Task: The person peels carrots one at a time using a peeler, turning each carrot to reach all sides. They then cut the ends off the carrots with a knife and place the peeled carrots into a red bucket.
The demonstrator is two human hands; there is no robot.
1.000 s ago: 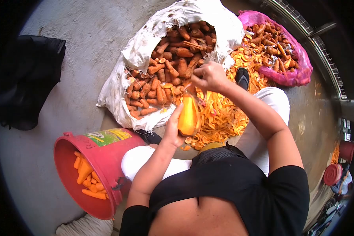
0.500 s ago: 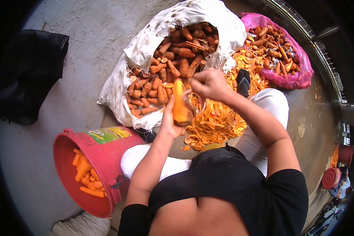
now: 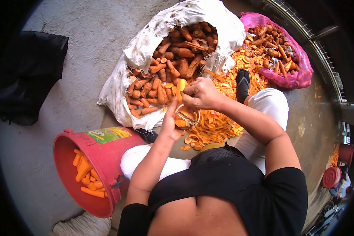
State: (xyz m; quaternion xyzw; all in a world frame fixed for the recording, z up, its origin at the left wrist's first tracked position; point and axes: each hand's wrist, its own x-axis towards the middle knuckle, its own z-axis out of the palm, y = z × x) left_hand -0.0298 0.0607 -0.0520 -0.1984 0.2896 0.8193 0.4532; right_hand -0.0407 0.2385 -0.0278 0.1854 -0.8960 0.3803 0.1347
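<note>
My left hand is closed round a carrot, held upright with its bright orange flesh showing. In my right hand is a peeler, its blade against the lower part of the carrot. My right fingers are curled tight, and they hide part of the carrot. Below my hands lies a heap of orange peelings. Just beyond them, a white sack gapes open, full of unpeeled carrots.
On my left a red bucket lies tipped, with peeled carrots inside. A pink bag of carrots and scraps stands at the far right. A black plastic sheet or bag is at the far left. Another person shows at the right edge.
My right hand has come down and slightly left, bringing the peeler onto the carrot's lower part. The left hand keeps its hold on the carrot in nearly the same place.
</note>
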